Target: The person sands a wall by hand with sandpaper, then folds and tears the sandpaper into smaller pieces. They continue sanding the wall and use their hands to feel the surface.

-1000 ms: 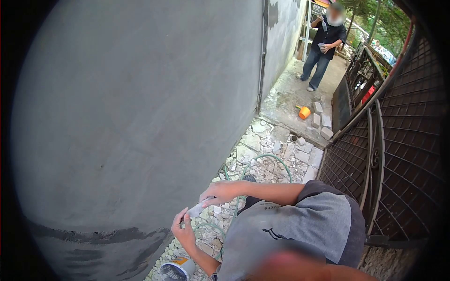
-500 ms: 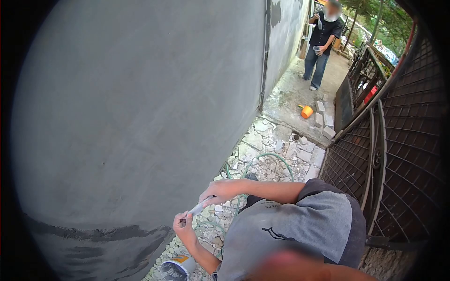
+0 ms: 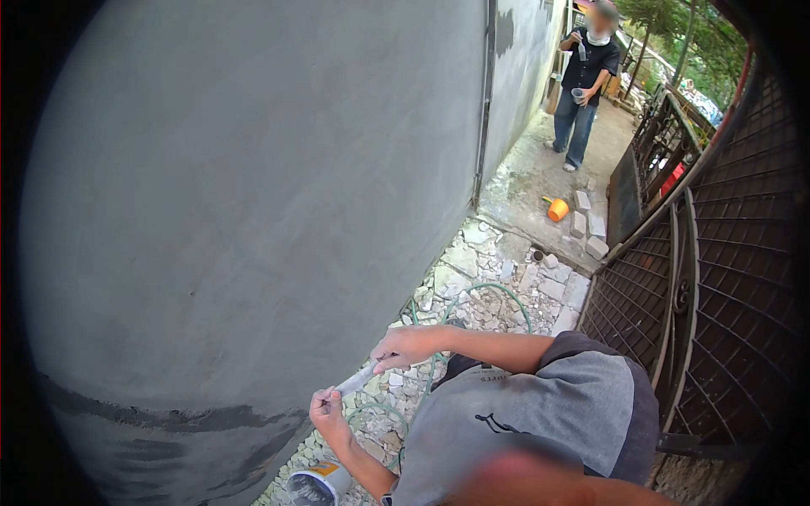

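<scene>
A flat, pale grey strip-like tool (image 3: 356, 382) is stretched between my two hands beside the grey wall; its exact kind I cannot make out. My left hand (image 3: 327, 410) pinches its lower end with closed fingers. At the upper end, my right hand (image 3: 407, 347) has its fingers closed around it. The wall (image 3: 253, 211) has a smooth plastered face, with a darker, rougher band (image 3: 169, 417) low down. Below my left forearm stands a white bucket (image 3: 325, 483) with an orange label and grey smears inside.
Broken stone rubble (image 3: 460, 257) covers the ground, with a green hose (image 3: 498, 287) looped across it. Farther off lie an orange dipper (image 3: 558, 210) and several blocks (image 3: 579, 223). Another person (image 3: 591, 67) stands there holding a brush-like tool and a cup. A metal gate (image 3: 734, 295) borders the right.
My right hand has drawn slightly away from my left, and more of the strip shows between them. The view has shifted a little. The other person's cup hand is slightly raised.
</scene>
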### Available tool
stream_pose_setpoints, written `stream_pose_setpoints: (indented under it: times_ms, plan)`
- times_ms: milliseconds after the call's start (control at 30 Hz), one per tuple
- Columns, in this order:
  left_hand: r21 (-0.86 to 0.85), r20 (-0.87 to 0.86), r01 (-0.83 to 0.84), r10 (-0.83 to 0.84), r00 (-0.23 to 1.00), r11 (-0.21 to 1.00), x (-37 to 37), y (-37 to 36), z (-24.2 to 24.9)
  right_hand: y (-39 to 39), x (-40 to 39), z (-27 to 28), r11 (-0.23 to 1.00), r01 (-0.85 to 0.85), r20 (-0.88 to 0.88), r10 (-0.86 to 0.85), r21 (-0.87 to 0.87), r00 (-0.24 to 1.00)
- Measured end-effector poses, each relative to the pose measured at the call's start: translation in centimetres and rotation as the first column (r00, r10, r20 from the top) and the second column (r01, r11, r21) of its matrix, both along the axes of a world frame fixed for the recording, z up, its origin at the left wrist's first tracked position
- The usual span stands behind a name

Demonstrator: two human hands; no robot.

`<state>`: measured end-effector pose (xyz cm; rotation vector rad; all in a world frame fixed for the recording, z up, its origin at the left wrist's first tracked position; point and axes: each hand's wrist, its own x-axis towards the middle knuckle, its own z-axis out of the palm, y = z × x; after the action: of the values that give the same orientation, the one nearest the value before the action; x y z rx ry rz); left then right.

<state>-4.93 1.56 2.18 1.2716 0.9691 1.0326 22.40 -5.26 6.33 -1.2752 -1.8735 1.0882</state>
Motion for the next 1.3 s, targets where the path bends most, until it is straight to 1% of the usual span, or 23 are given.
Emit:
stream_pose_setpoints:
  times_ms: [133,200,233,300,333,400,433,500,533,600,633,700,733,800,833,900,933,1000,1033,1100,1233,1300]
  plan:
    - [-0.021,-0.031,0.008,-0.009,0.999,1.000,0.2,-0.2,0.9,0.0,-0.4,-0.5,1.000,0.001,-0.045,-0.001,0.002,0.999]
    - [-0.010,0.046,-0.037,0.037,0.998,0.999,1.6,-1.0,2.4,-0.3,-0.6,0.5,0.999,0.049,-0.153,-0.050,-0.012,0.987]
    - [-0.011,0.048,-0.040,0.040,0.998,0.999,2.3,-1.2,2.5,-0.3,-0.7,0.8,0.999,0.047,-0.151,-0.048,-0.013,0.987]
    - [0.044,0.173,0.025,-0.033,0.984,0.999,3.3,-1.7,2.5,-0.2,-1.4,1.0,0.993,0.102,-0.235,-0.112,-0.055,0.965]
    - [0.045,0.172,0.023,-0.031,0.985,0.999,3.6,-2.0,2.1,0.0,-1.9,1.0,0.994,0.100,-0.236,-0.110,-0.054,0.965]
    - [-0.005,0.257,0.085,-0.080,0.963,0.996,4.2,-2.5,1.1,0.0,-3.1,0.7,0.987,0.143,-0.328,-0.161,-0.079,0.931]
    - [-0.005,0.258,0.086,-0.082,0.963,0.996,4.4,-2.5,0.8,-0.2,-3.5,0.7,0.986,0.144,-0.328,-0.162,-0.079,0.931]
    - [-0.077,0.219,-0.002,0.019,0.976,0.997,4.6,-2.5,0.4,-0.4,-4.2,0.7,0.986,0.120,-0.412,-0.156,-0.112,0.898]
    - [-0.076,0.218,-0.004,0.021,0.976,0.997,4.4,-2.5,0.3,-0.4,-4.5,0.5,0.987,0.118,-0.413,-0.154,-0.111,0.898]
    - [-0.051,0.120,-0.087,0.092,0.988,0.995,4.4,-2.5,0.3,-0.4,-4.6,0.4,0.980,0.118,-0.406,-0.175,-0.161,0.897]
    - [-0.052,0.120,-0.087,0.093,0.988,0.995,4.5,-2.6,0.4,-0.4,-4.6,0.4,0.980,0.118,-0.405,-0.175,-0.161,0.897]
    - [-0.077,0.143,-0.160,0.170,0.975,0.984,5.1,-3.0,0.9,-0.5,-4.4,0.7,0.976,0.114,-0.365,-0.176,-0.184,0.914]
    - [-0.077,0.142,-0.159,0.169,0.975,0.984,5.1,-3.0,0.9,-0.4,-4.3,0.4,0.976,0.115,-0.366,-0.177,-0.185,0.914]
    - [-0.010,0.056,-0.181,0.181,0.982,0.983,5.2,-3.0,0.9,0.0,-3.9,-0.1,0.990,0.141,-0.180,-0.137,0.013,0.974]
    - [-0.011,0.054,-0.182,0.182,0.982,0.983,5.1,-3.0,0.9,0.0,-4.0,-0.3,0.990,0.140,-0.181,-0.136,0.012,0.974]
    - [0.066,-0.045,-0.158,0.161,0.986,0.985,5.2,-2.9,0.8,-0.2,-4.1,0.5,0.933,0.317,-0.281,-0.262,0.170,0.923]
    - [0.066,-0.045,-0.157,0.160,0.986,0.985,5.2,-2.9,0.6,-0.1,-4.1,0.4,0.933,0.317,-0.280,-0.263,0.170,0.923]
    - [0.166,-0.169,-0.117,0.146,0.975,0.979,5.2,-3.0,0.3,0.2,-4.0,0.3,0.924,0.337,-0.311,-0.272,0.179,0.911]
    - [0.166,-0.172,-0.116,0.144,0.975,0.979,5.2,-3.1,0.3,0.2,-4.0,0.2,0.924,0.338,-0.313,-0.273,0.177,0.910]
    - [0.220,-0.233,-0.064,0.116,0.966,0.973,5.5,-3.6,0.9,0.4,-3.9,0.2,0.939,0.301,-0.275,-0.249,0.167,0.929]
    - [0.238,-0.258,-0.042,0.105,0.961,0.970,5.7,-3.9,0.7,0.1,-4.6,0.3,0.947,0.291,-0.224,-0.256,0.138,0.940]
    - [0.220,-0.258,-0.041,0.099,0.961,0.975,5.8,-4.0,0.5,-0.3,-5.4,0.4,0.925,0.325,-0.240,-0.277,0.195,0.931]
